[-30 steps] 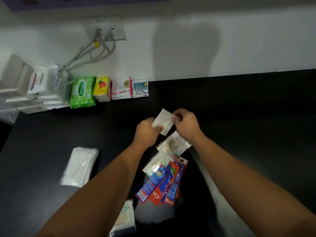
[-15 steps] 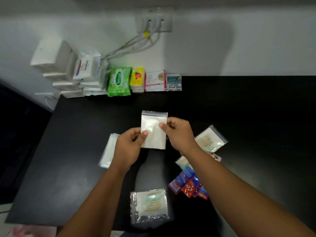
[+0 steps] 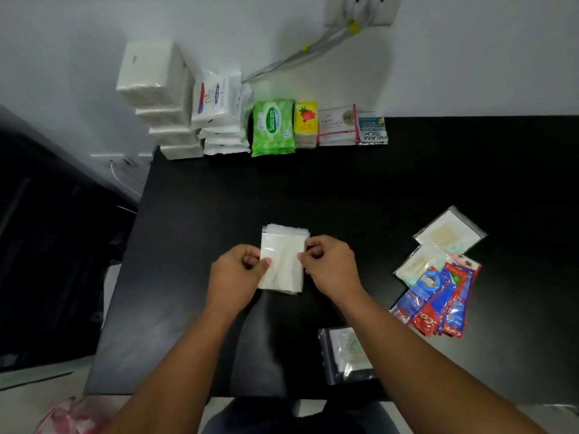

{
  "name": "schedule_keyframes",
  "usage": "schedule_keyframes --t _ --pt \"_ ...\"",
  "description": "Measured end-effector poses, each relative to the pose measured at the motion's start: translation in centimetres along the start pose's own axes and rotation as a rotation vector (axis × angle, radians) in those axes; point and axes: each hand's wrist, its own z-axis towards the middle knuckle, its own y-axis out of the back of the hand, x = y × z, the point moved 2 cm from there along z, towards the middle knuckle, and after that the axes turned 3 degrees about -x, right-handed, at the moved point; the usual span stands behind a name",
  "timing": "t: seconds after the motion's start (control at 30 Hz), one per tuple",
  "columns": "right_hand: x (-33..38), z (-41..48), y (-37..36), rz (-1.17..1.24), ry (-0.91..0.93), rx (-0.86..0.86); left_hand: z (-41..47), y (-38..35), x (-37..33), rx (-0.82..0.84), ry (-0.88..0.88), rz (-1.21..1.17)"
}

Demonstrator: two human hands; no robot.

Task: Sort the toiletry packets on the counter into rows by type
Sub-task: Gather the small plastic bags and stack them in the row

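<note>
Lowered since half a second ago, the white packet (image 3: 283, 264) now lies on a stack (image 3: 286, 228) of like packets on the black counter (image 3: 344, 183), left hand (image 3: 233, 277) pinching its left edge, right hand (image 3: 333, 266) its right. Right of that packet lie two clear zip bags (image 3: 448, 234) with pale contents and a fan of toothpaste sachets (image 3: 438, 302); nearer, the right forearm (image 3: 407, 346) partly covers another zip bag (image 3: 347, 352), and beyond stand a green wipes pack (image 3: 273, 126) and tissue packs (image 3: 156, 89).

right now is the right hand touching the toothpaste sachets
No, the right hand pinches the white packet with the left hand; the toothpaste sachets lie apart to its right.
</note>
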Motion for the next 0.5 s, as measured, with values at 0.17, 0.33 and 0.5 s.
schedule_keyframes --t 0.17,0.33,0.5 --pt "0.0 -1.7 -1.4 -0.094 0.033 -0.164 0.0 0.6 1.1 0.082 -0.117 0.002" --pt "0.3 -3.4 -2.8 0.188 -0.011 -0.101 0.8 0.8 1.5 0.436 -0.39 0.234" --pt "0.5 -3.9 -4.5 0.216 -0.039 -0.015 1.1 -0.1 1.7 0.281 -0.625 0.408"
